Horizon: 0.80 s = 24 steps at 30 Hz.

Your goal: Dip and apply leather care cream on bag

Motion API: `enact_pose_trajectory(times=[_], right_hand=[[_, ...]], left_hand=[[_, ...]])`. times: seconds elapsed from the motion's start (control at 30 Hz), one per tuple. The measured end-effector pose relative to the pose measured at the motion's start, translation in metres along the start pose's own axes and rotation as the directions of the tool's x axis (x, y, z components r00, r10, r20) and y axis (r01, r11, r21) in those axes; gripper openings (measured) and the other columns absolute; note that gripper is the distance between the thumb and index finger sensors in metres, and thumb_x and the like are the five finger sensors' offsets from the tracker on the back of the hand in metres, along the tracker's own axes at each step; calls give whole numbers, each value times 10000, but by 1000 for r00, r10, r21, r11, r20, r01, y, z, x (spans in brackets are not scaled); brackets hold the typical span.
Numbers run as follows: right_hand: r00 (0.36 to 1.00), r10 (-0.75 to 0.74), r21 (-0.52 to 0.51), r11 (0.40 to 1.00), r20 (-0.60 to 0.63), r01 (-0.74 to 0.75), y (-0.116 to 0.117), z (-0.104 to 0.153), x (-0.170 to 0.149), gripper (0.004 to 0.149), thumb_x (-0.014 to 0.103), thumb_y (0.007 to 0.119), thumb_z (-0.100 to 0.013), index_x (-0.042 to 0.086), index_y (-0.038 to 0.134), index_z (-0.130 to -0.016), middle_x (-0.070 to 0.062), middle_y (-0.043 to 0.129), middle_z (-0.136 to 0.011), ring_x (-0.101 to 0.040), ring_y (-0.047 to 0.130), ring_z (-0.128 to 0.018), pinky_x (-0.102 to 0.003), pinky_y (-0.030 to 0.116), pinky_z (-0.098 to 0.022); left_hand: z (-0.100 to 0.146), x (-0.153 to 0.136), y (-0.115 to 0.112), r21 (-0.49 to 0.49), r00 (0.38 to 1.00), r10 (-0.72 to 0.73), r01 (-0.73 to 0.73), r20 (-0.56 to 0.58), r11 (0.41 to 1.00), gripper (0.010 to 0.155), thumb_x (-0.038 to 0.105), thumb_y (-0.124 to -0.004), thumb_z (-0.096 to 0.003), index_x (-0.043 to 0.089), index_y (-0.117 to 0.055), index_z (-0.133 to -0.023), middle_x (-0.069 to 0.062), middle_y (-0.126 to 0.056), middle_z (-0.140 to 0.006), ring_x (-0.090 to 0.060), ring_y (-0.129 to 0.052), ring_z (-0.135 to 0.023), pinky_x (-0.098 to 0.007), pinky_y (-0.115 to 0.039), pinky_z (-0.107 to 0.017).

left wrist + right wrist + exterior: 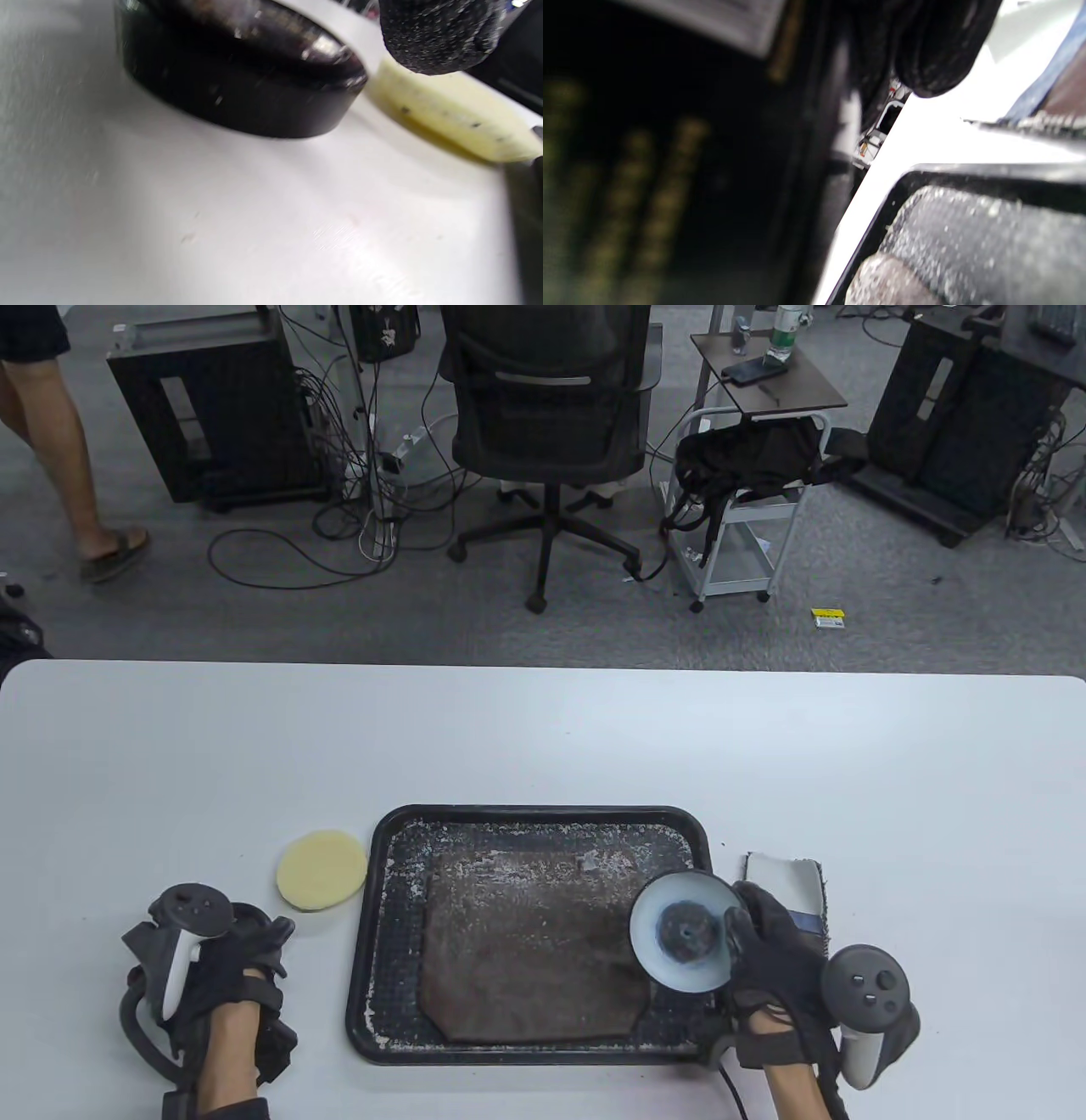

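Note:
A brown leather bag (526, 950) lies flat in a black tray (543, 814), both speckled with white. My right hand (755, 933) grips an open cream jar (683, 937), tipped on its side over the tray's right end, its pale inside facing up. The right wrist view shows the jar's dark wall (670, 169) with gold print, close and blurred, beside the tray rim (874, 224). My left hand (254, 942) rests at the front left over a black round lid (246, 909). In the left wrist view the lid (237, 84) sits on the table with a fingertip (437, 34) above it, not touching.
A round yellow sponge pad (322, 869) lies just left of the tray, and shows beyond the lid in the left wrist view (458, 123). A white and blue folded cloth (785, 886) lies right of the tray, behind my right hand. An office chair and carts stand beyond the table.

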State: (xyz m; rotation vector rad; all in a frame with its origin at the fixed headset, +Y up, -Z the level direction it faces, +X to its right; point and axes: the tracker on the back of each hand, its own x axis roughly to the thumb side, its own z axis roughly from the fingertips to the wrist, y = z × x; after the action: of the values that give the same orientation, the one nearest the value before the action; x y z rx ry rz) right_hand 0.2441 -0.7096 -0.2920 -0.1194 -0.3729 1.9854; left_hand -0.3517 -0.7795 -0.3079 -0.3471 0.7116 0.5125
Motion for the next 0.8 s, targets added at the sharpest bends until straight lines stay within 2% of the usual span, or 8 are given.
enact_pose_trajectory(times=[0.17,0.37,0.43,0.53,0.6,0.7,0.77,0.8], right_hand=[[1000,-29,43,999,-12,30,7,2,0,622,397,755,-431,-2,746,-908,-299,801,-854,-233,1018,-459,-521,819,-470],[1000,-21,38,999,-22,22,6,3,0,622,395,755,-431,5,737,-915,-290,799,-857,-241,1013,-452,-522,815,-468],[999,-25,36,999,-24,26,6,4,0,625,398,756,-431,5,737,-916,-289,800,-856,-244,1011,-445,-520,813,-467],[999,-24,37,999,-24,25,7,4,0,625,401,756,-432,11,733,-920,-285,799,-858,-244,1007,-441,-518,811,-466],[1000,-16,40,999,-20,17,8,5,1,627,404,753,-434,14,729,-923,-282,797,-861,-243,1004,-443,-516,810,-468],[1000,-3,47,999,-13,3,12,6,4,629,408,749,-436,20,721,-931,-277,793,-867,-240,1002,-447,-514,808,-472],[1000,9,53,999,-10,-8,16,7,6,621,411,742,-440,26,730,-926,-273,813,-842,-238,1001,-433,-511,812,-465],[1000,13,57,998,-15,-13,18,7,7,618,414,738,-441,31,731,-926,-266,828,-822,-235,1001,-415,-508,815,-457]], left_hand=[[-12,-7,-12,-99,999,6,-9,-35,995,1156,743,-788,-419,268,35,-1078,-85,123,-1134,-468,-10,-1084,-708,-215,-777],[-14,-6,-12,-99,997,-59,55,-40,994,1205,755,-815,-409,261,71,-1059,-106,105,-1129,-452,-48,-1101,-688,-274,-793],[-12,-4,-9,-69,995,-86,83,-42,994,1216,749,-835,-417,230,54,-1065,-138,47,-1141,-479,-126,-1104,-638,-344,-811],[-7,-2,-3,-33,993,-99,97,-64,995,1219,748,-850,-419,220,32,-1074,-137,4,-1156,-484,-170,-1103,-640,-382,-801],[1,0,5,30,996,-75,77,-56,997,1218,753,-849,-415,223,25,-1077,-135,3,-1156,-485,-175,-1100,-640,-386,-799],[21,14,21,177,999,-26,18,45,984,1206,760,-847,-414,224,0,-1085,-133,-10,-1161,-490,-190,-1099,-640,-399,-795],[39,30,27,249,987,-19,-22,160,968,1206,768,-847,-410,227,-10,-1091,-130,-27,-1168,-489,-209,-1102,-636,-416,-794],[52,42,29,270,966,-12,-59,257,961,1207,777,-842,-405,228,-18,-1095,-130,-37,-1173,-488,-243,-1100,-635,-427,-794]])
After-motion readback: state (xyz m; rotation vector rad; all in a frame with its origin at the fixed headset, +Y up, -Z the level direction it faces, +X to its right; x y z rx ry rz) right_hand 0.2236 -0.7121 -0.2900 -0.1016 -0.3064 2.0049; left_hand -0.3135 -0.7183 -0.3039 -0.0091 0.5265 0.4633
